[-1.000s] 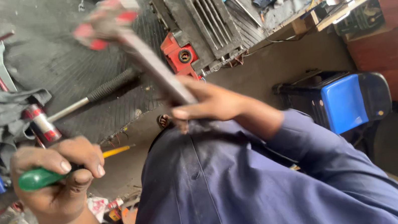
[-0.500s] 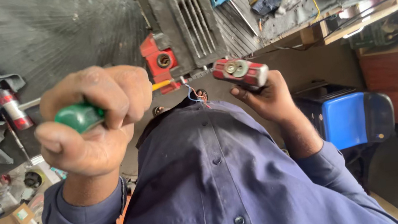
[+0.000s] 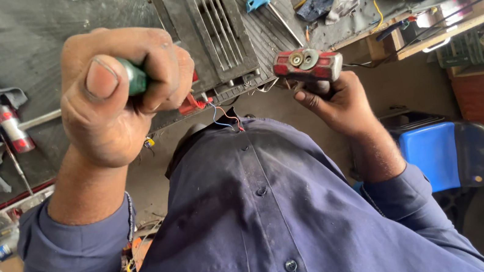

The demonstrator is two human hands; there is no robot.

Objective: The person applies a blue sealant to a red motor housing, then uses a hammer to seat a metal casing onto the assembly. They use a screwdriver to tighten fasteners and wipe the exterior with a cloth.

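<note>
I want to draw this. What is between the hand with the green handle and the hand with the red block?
In the head view, a dark grey ribbed metal unit with thin red and blue wires lies between the left hand and the right hand.

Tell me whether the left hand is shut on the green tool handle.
Shut: left hand fingers curl over the green tool handle.

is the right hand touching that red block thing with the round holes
Touching: the head view shows the right hand with fingers wrapped under the red block.
</note>
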